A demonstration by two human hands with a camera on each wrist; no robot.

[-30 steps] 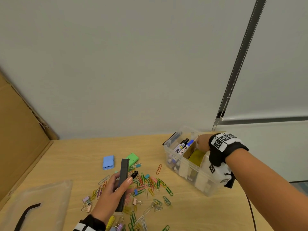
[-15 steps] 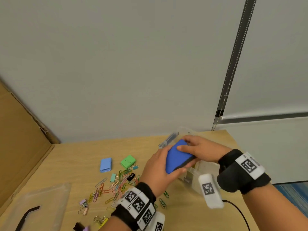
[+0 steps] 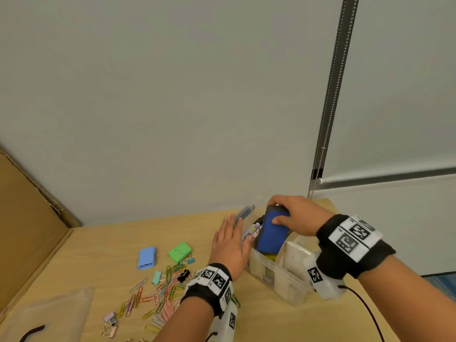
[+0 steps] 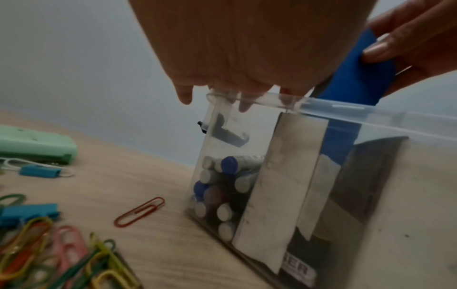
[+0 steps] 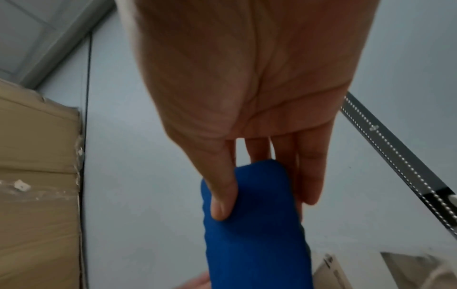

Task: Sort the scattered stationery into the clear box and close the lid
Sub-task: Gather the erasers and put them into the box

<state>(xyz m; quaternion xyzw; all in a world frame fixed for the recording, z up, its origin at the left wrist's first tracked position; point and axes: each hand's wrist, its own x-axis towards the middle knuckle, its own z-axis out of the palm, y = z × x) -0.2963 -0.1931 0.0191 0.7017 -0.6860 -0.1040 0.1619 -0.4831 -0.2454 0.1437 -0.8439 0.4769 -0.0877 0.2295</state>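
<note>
A clear box (image 3: 276,272) stands at the right of the wooden table, with markers (image 4: 223,185) and white packs inside. My right hand (image 3: 283,214) pinches a blue eraser (image 3: 271,234) by its top end, thumb on the blue face (image 5: 254,224). The eraser stands upright with its lower end inside the box. My left hand (image 3: 229,241) is open and flat against the box's left side, its fingertips (image 4: 184,95) at the rim. Coloured paper clips (image 3: 160,292) and binder clips lie scattered left of the box.
A light blue stapler-like case (image 3: 146,257) and a green one (image 3: 180,251) lie beyond the clips. The clear lid (image 3: 56,314) rests at the front left. A cardboard panel (image 3: 27,218) borders the left side. A wall stands close behind the table.
My left hand carried the eraser from above the clips to the box, passed it to my right hand and let go. The right hand now holds it partly inside the box.
</note>
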